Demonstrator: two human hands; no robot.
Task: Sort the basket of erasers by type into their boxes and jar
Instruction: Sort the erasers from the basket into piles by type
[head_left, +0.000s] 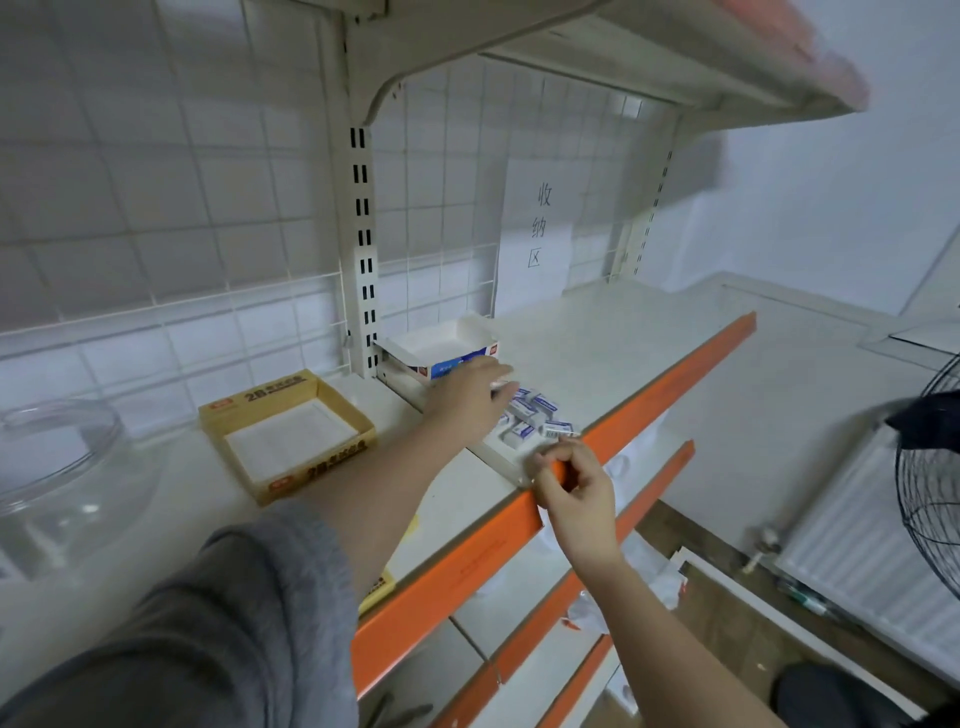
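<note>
Several white erasers in blue-and-white sleeves (535, 415) lie in a loose pile on the white shelf, near its orange front edge. My left hand (470, 397) reaches over the pile with fingers stretched out, between it and a white-and-blue box (441, 348) at the back of the shelf. My right hand (569, 486) hovers at the shelf edge, thumb and fingers curled; a small pale thing seems pinched at its fingertips, but blur hides what it is. A yellow cardboard box (288, 434) with a white bottom sits further left. A clear glass jar (67, 467) stands at far left.
An upper shelf (675, 57) overhangs the work area. A paper sign (537, 234) hangs on the wire grid behind. Lower orange-edged shelves (597, 530) hold papers. A black wire fan (935, 488) and a white radiator (857, 545) stand at right.
</note>
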